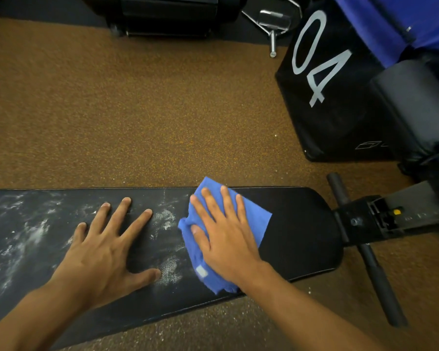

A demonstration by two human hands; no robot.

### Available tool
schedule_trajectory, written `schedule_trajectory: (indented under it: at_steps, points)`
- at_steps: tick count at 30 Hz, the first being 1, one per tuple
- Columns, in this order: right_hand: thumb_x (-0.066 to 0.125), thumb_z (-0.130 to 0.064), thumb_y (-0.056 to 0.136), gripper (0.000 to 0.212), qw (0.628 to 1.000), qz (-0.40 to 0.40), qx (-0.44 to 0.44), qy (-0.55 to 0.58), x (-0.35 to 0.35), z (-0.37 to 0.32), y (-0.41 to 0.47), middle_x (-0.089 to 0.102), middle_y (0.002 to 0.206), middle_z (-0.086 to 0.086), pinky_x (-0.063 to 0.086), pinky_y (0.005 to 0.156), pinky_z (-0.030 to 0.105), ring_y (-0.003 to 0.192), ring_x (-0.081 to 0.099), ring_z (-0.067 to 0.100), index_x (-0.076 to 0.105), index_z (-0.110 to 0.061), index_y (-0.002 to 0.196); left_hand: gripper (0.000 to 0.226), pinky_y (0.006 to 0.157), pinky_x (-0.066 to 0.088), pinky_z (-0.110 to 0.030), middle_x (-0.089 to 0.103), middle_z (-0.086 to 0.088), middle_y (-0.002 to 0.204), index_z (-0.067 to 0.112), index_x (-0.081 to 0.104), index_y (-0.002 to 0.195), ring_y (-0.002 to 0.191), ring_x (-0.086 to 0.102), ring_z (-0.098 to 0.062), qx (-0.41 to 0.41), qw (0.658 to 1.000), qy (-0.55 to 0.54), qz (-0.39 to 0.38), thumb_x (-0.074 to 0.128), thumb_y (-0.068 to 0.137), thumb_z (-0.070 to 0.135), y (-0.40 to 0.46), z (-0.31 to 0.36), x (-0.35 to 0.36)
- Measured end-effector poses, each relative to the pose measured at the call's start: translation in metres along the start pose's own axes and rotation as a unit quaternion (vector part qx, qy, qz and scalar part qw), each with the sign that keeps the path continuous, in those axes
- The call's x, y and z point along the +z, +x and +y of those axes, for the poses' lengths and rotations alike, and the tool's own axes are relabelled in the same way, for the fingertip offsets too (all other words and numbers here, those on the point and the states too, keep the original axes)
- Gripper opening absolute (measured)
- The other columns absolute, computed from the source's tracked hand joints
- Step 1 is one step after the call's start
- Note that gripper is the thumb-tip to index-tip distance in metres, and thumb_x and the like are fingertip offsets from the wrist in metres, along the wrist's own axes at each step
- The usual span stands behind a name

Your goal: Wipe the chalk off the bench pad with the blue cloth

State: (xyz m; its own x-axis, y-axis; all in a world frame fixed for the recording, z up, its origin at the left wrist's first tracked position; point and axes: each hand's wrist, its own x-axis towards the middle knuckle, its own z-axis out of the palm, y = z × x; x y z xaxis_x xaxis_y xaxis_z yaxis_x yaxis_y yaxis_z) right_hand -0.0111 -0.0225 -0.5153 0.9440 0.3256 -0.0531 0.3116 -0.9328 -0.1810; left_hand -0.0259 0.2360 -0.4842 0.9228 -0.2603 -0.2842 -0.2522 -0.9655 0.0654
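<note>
Two flat hands on a chalky bench pad, one pressing the blue cloth.

The right hand (pixel 223 234) lies with straight, spread fingers on the blue cloth (pixel 254 221), pressing it flat against the bench pad (pixel 302 224). Just left of it, chalk (pixel 167 272) smears reach the left hand (pixel 107 249), also spread flat, palm down on the pad, holding nothing. Right of the cloth the pad looks clean.

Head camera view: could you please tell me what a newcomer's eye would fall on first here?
The bright blue cloth stands out first, pressed flat under the right hand near the middle of the black bench pad. Next come the white chalk smears across the pad's left part, where the left hand rests with spread fingers. At upper right, a black box on the floor bears a large "04".
</note>
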Motion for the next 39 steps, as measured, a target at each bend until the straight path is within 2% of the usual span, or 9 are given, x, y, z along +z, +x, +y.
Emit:
schedule_trajectory:
  at_steps: [6, 13, 17, 23, 26, 29, 31, 35, 39]
  points:
    - [0.033, -0.05, 0.107, 0.058, 0.995, -0.017, -0.093, -0.013, -0.001, 0.018, -0.037, 0.021, 0.171, -0.003, 0.01, 0.126, 0.055, 0.159, 0.007, 0.029, 0.025, -0.034, 0.162, 0.116, 0.1, 0.043, -0.065, 0.029, -0.01, 0.164, 0.035, 0.029, 0.156, 0.145, 0.032, -0.044, -0.001, 1.0, -0.002, -0.002, 0.032, 0.061, 0.102, -0.001, 0.001, -0.002]
    - [0.022, -0.05, 0.104, 0.062, 0.998, 0.004, 0.062, -0.005, 0.004, -0.005, 0.018, 0.023, 0.17, 0.002, 0.011, 0.124, 0.062, 0.158, 0.01, 0.038, 0.026, -0.029, 0.162, 0.119, 0.106, 0.038, -0.064, 0.021, -0.008, 0.166, 0.038, 0.024, 0.157, 0.148, 0.025, -0.042, -0.01, 1.0, -0.003, -0.01, 0.023, 0.057, 0.104, 0.0, 0.002, -0.003]
    - [0.028, -0.049, 0.107, 0.061, 1.0, -0.009, -0.019, -0.014, 0.007, -0.018, -0.023, 0.016, 0.172, -0.002, 0.01, 0.125, 0.057, 0.159, 0.001, 0.032, 0.022, -0.028, 0.163, 0.12, 0.107, 0.036, -0.065, 0.019, -0.007, 0.167, 0.039, 0.021, 0.157, 0.15, 0.023, -0.041, -0.015, 1.0, -0.015, -0.013, 0.022, 0.057, 0.104, -0.001, 0.003, -0.003]
    - [0.034, -0.049, 0.107, 0.059, 0.995, -0.018, -0.093, -0.032, -0.001, 0.021, -0.059, 0.022, 0.17, -0.003, 0.015, 0.123, 0.053, 0.159, 0.012, 0.028, 0.025, -0.032, 0.162, 0.12, 0.115, 0.027, -0.063, 0.002, -0.003, 0.17, 0.043, 0.006, 0.158, 0.154, 0.007, -0.037, -0.012, 0.999, -0.029, -0.02, 0.026, 0.057, 0.104, -0.002, 0.002, -0.006]
    - [0.029, -0.048, 0.106, 0.058, 0.999, -0.006, -0.035, -0.038, -0.001, 0.041, -0.03, 0.026, 0.169, -0.001, 0.014, 0.123, 0.055, 0.158, 0.015, 0.032, 0.026, -0.032, 0.162, 0.12, 0.118, 0.021, -0.06, -0.01, -0.002, 0.169, 0.045, -0.005, 0.157, 0.154, -0.003, -0.036, -0.007, 0.999, -0.019, -0.031, 0.023, 0.057, 0.104, -0.003, 0.002, -0.006]
    - [0.024, -0.049, 0.105, 0.06, 0.998, 0.002, 0.05, -0.03, 0.0, 0.033, 0.005, 0.028, 0.169, 0.002, 0.012, 0.124, 0.058, 0.157, 0.016, 0.037, 0.029, -0.028, 0.161, 0.12, 0.117, 0.023, -0.06, -0.007, -0.002, 0.169, 0.044, -0.004, 0.157, 0.154, -0.001, -0.036, -0.005, 1.0, -0.016, -0.021, 0.016, 0.055, 0.105, -0.002, 0.002, -0.007]
    - [0.022, -0.049, 0.105, 0.062, 0.997, 0.009, 0.066, -0.024, 0.001, 0.019, 0.008, 0.027, 0.169, 0.003, 0.015, 0.123, 0.062, 0.157, 0.015, 0.038, 0.027, -0.026, 0.162, 0.121, 0.118, 0.022, -0.059, -0.009, -0.002, 0.169, 0.044, -0.006, 0.157, 0.154, -0.002, -0.036, -0.005, 0.999, -0.009, -0.031, 0.016, 0.055, 0.105, -0.002, 0.001, -0.006]
    - [0.028, -0.049, 0.107, 0.06, 0.999, -0.011, -0.027, -0.026, 0.004, -0.007, -0.037, 0.022, 0.171, -0.001, 0.014, 0.124, 0.058, 0.158, 0.009, 0.035, 0.025, -0.027, 0.163, 0.122, 0.118, 0.022, -0.059, -0.009, -0.001, 0.169, 0.045, -0.007, 0.156, 0.154, -0.001, -0.035, -0.012, 0.999, -0.014, -0.029, 0.013, 0.052, 0.106, -0.002, 0.002, -0.006]
    - [0.033, -0.051, 0.108, 0.06, 0.994, -0.029, -0.103, -0.037, -0.001, 0.013, -0.068, 0.019, 0.171, -0.003, 0.015, 0.123, 0.055, 0.159, 0.008, 0.028, 0.023, -0.031, 0.163, 0.121, 0.12, 0.019, -0.058, -0.016, 0.0, 0.168, 0.045, -0.013, 0.155, 0.154, -0.006, -0.034, -0.014, 0.999, -0.008, -0.041, 0.023, 0.056, 0.104, -0.002, 0.003, -0.008]
